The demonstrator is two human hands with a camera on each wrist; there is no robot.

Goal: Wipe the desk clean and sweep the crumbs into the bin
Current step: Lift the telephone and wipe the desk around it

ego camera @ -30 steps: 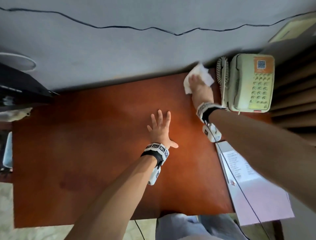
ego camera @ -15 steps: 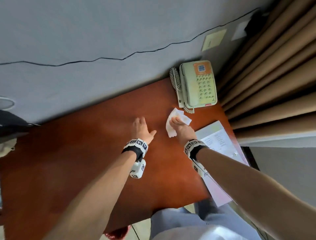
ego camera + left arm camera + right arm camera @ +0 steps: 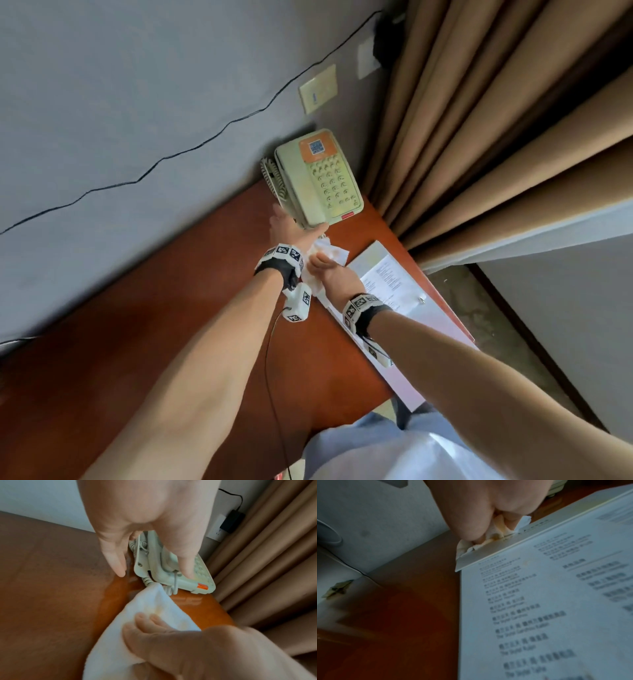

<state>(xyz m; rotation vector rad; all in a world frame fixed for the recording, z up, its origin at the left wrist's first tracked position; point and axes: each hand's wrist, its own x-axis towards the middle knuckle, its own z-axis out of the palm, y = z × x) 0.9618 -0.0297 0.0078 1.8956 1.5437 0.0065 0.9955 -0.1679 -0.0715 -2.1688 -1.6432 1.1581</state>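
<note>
The brown wooden desk (image 3: 164, 342) runs along a grey wall. My right hand (image 3: 325, 270) grips a crumpled white tissue (image 3: 327, 251) with yellowish stains and holds it on the desk, just in front of the phone. In the right wrist view my curled fingers (image 3: 471, 531) bunch the tissue (image 3: 489, 538) against the edge of a paper folder. My left hand (image 3: 298, 222) reaches to the phone's near left corner with straight, spread fingers. In the left wrist view the thumb (image 3: 187, 566) lies over the handset and a finger (image 3: 116, 563) points down beside the base.
A pale green desk phone (image 3: 318, 178) with a coiled cord sits in the far right corner. A printed sheet on a white folder (image 3: 387, 277) lies along the desk's right edge. Tan curtains (image 3: 496, 137) hang right of the desk. A charger is plugged into a wall socket (image 3: 228, 522).
My right hand has drawn the tissue back from the far edge beside the phone to the spot by the folder. My left hand left the desk's middle and reached to the phone.
</note>
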